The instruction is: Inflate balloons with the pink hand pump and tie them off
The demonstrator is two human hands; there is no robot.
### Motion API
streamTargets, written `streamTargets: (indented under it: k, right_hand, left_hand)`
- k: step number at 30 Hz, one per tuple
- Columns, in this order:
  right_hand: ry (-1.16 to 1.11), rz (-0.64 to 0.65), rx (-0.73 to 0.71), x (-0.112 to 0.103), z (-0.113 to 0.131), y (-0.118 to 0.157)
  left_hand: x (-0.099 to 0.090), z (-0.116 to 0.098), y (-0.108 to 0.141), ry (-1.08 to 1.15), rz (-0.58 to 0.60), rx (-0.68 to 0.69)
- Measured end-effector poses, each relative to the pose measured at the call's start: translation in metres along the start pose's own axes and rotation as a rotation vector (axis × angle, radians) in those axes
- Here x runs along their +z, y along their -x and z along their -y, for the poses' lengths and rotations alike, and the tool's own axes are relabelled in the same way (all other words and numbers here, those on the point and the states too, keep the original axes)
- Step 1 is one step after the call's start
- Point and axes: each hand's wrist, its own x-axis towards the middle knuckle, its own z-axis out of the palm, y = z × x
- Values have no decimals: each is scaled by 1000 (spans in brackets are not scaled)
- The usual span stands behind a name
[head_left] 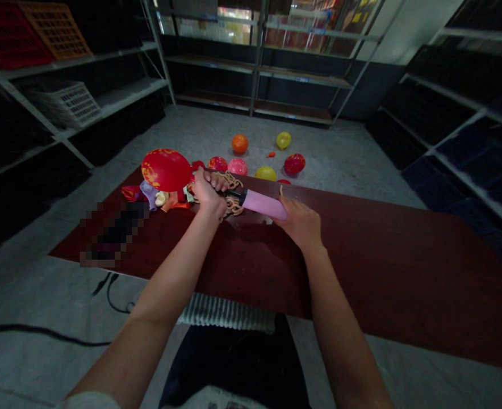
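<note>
My left hand (209, 190) is closed around the black nozzle end of a pump, at the neck of an inflated red balloon (166, 170) with yellow print. The pump's pink barrel (264, 204) points right, and my right hand (300, 220) is wrapped round its far end. Beneath and behind my left hand lies a pile of tan rubber bands or rings (235, 205). Uninflated balloons in several colours (175, 200) rest on the dark red table (251, 255), below the red balloon.
A pixelated dark object (117, 232) lies at the table's left. Inflated balloons, one orange (239, 144) and one yellow (284, 140) among them, sit on the floor beyond the table. Metal shelves (255, 68) stand around. A black cable (42, 335) crosses the floor at left.
</note>
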Motion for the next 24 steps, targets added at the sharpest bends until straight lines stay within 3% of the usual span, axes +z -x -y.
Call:
streamTargets:
  k: [6, 11, 18, 24]
  right_hand:
    - [74, -33, 18, -8, -20, 1]
    - [105, -69, 42, -10, -29, 4]
    - [28, 10, -14, -6, -29, 6]
    - [-5, 47, -47, -2, -21, 5]
  left_hand:
    - [1, -28, -11, 52, -58, 25]
    - [-5, -44, -22, 63, -38, 38]
    - [-11, -31, -25, 43, -94, 128]
    - [-4, -12, -9, 38, -91, 121]
